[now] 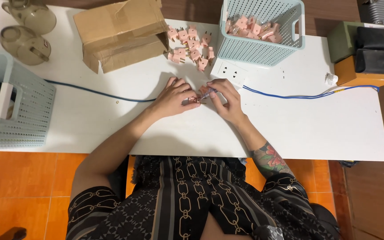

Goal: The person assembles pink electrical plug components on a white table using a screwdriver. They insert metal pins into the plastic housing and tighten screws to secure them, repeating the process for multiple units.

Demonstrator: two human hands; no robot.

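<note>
Left hand (173, 95): I see it resting on the white bench (312, 129), fingers curled narrow, pinching one end of a small pink plastic plug adapter with metal prongs (195, 99).
Right hand (225, 98): fingers closed over the other end of the same adapter, thumb and forefinger also holding a thin tool (211, 91); too small for me to tell its kind.
Adapter position: mid-bench, between both hands, just in front of the white flat socket block (230, 71).
Handling, my judgement: light, stiff, hard-shelled; smooth plastic may slip under a loose pinch. The prongs look the weakest part, so I would grip the flat body sides and leave the prongs free.
Loose stock: pile of matching pink adapters (191, 48) on the bench beyond the hands, between the open brown cardboard box (121, 33) and the pale blue perforated plastic basket (263, 31), which holds more of them.
Cable: thin blue cord (310, 95) runs across the bench, passing close to the hands; it could snag.
Left edge: a second pale blue basket (21, 111), well apart.
</note>
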